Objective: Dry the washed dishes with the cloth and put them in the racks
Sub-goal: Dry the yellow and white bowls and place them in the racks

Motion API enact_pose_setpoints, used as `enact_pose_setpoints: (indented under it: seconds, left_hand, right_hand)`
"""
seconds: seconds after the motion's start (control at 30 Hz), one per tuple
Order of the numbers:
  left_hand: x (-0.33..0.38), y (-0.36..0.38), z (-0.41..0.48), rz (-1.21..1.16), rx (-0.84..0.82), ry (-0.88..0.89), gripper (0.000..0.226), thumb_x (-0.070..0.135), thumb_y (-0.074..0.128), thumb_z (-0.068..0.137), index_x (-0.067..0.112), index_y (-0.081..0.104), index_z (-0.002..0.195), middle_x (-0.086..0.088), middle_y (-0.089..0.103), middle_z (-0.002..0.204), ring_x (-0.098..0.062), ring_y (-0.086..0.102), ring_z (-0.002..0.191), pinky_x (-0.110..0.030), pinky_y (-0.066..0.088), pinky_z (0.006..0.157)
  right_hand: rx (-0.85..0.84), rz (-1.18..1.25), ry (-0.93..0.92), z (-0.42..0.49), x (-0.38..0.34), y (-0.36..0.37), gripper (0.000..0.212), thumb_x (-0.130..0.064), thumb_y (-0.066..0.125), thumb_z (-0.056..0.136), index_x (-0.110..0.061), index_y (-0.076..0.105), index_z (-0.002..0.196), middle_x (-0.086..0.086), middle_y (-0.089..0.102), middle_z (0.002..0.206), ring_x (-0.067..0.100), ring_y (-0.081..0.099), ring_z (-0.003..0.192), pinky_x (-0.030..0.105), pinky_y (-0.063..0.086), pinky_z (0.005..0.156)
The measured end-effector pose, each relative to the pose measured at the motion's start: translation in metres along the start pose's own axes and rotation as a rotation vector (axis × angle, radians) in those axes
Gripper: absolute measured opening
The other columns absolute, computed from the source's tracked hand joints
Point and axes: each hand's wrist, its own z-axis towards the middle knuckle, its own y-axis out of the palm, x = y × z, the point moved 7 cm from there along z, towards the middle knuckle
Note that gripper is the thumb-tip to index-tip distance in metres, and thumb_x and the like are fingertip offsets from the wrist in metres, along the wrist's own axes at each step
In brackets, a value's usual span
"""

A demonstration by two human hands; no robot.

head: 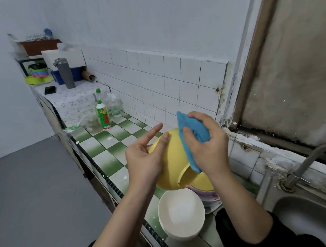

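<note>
I am mid-wipe on the yellow bowl (172, 161), held in the air at the centre of my view, above the surface (106, 146), base turned toward me. My left hand (143, 159) cradles its side, thumb and index finger straight, nothing clasped. My right hand (207, 145) is curled round the bunched blue cloth (195, 129) and presses it on the bowl's outer wall at 1 o'clock. A white bowl (181, 214) waits at 6 o'clock beside stacked plates (206, 194). Next, I judge, I turn the bowl to dry the inside, then carry it to the rack (39, 47), far off at 10 o'clock.
</note>
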Motion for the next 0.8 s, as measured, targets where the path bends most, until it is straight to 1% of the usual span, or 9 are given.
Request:
enact_pose_setpoints:
  seconds: [0.1,0.23,0.33,0.4,0.47,0.53,0.6,0.7,0.8]
  left_hand:
    - [-0.002,0.003,-0.007,-0.014,0.033,0.019,0.023,0.017,0.074,0.084,0.032,0.073,0.101,0.014,0.031,0.041,-0.004,0.028,0.04,-0.014,0.032,0.043]
    - [-0.006,0.015,-0.016,-0.018,0.028,-0.02,0.028,0.008,0.071,0.085,0.029,0.074,0.104,-0.003,0.057,0.054,-0.013,0.045,0.05,-0.019,0.044,0.047]
    - [-0.004,0.022,-0.027,-0.045,0.021,-0.022,0.027,0.007,0.072,0.084,0.032,0.074,0.097,-0.011,0.056,0.058,-0.017,0.045,0.056,-0.021,0.044,0.046]
    - [-0.006,0.022,-0.032,-0.047,0.031,-0.021,0.024,0.015,0.075,0.083,0.031,0.074,0.1,-0.006,0.045,0.05,-0.015,0.037,0.051,-0.02,0.038,0.046]
    - [-0.007,0.018,-0.037,-0.078,0.053,-0.04,0.021,0.021,0.075,0.082,0.033,0.075,0.099,-0.005,0.038,0.051,-0.017,0.033,0.054,-0.023,0.038,0.053]
    - [-0.008,0.012,-0.042,-0.182,0.073,-0.084,0.019,0.024,0.074,0.08,0.032,0.075,0.097,-0.009,0.058,0.061,-0.021,0.048,0.059,-0.03,0.048,0.066]
    - [-0.009,0.007,-0.048,-0.281,0.084,-0.143,0.028,0.032,0.07,0.073,0.029,0.073,0.1,0.003,0.075,0.082,-0.015,0.065,0.07,-0.036,0.053,0.076]
    - [-0.017,-0.007,-0.053,-0.325,0.145,-0.219,0.039,0.038,0.07,0.069,0.025,0.072,0.106,0.008,0.075,0.098,-0.016,0.068,0.094,-0.047,0.053,0.092]
    - [-0.019,-0.019,-0.054,-0.35,0.208,-0.259,0.019,0.031,0.068,0.086,0.026,0.072,0.104,0.013,0.074,0.101,-0.019,0.066,0.108,-0.053,0.048,0.1]
  right_hand:
    - [-0.006,-0.034,0.149,0.001,0.019,-0.012,0.02,-0.024,0.065,0.08,-0.035,0.063,0.097,-0.015,0.066,0.1,0.0,0.061,0.091,0.016,0.049,0.076]
    - [-0.067,-0.116,-0.19,-0.027,-0.014,-0.006,0.024,-0.019,0.063,0.081,-0.012,0.068,0.103,0.0,0.066,0.109,0.006,0.061,0.105,0.021,0.049,0.092]
    - [-0.066,-0.135,-0.305,-0.038,-0.021,-0.014,0.023,-0.017,0.062,0.083,-0.007,0.068,0.104,0.002,0.066,0.111,0.01,0.062,0.107,0.021,0.049,0.093]
    - [0.009,-0.037,-0.097,-0.028,-0.005,-0.035,0.018,-0.02,0.065,0.083,-0.021,0.065,0.101,-0.016,0.067,0.099,0.001,0.063,0.093,0.016,0.05,0.081]
    - [0.027,0.086,0.214,-0.019,0.029,-0.054,0.022,-0.016,0.068,0.084,-0.032,0.062,0.098,-0.025,0.067,0.087,0.003,0.064,0.084,0.021,0.053,0.073]
    - [0.045,0.144,0.401,-0.022,0.059,-0.074,0.04,-0.005,0.069,0.086,-0.036,0.06,0.109,-0.02,0.07,0.09,0.011,0.068,0.088,0.03,0.056,0.075]
    - [0.077,0.115,0.453,-0.032,0.069,-0.095,0.06,0.002,0.069,0.084,-0.042,0.054,0.121,-0.011,0.07,0.101,0.004,0.067,0.092,0.032,0.058,0.076]
    - [-0.016,0.039,0.45,-0.057,0.07,-0.107,0.079,0.008,0.07,0.081,-0.048,0.046,0.13,-0.004,0.063,0.114,-0.002,0.063,0.091,0.024,0.058,0.067]
    - [-0.235,-0.083,0.4,-0.076,0.058,-0.101,0.091,-0.003,0.081,0.073,-0.059,0.04,0.133,-0.023,0.054,0.117,0.01,0.059,0.108,0.04,0.06,0.08]
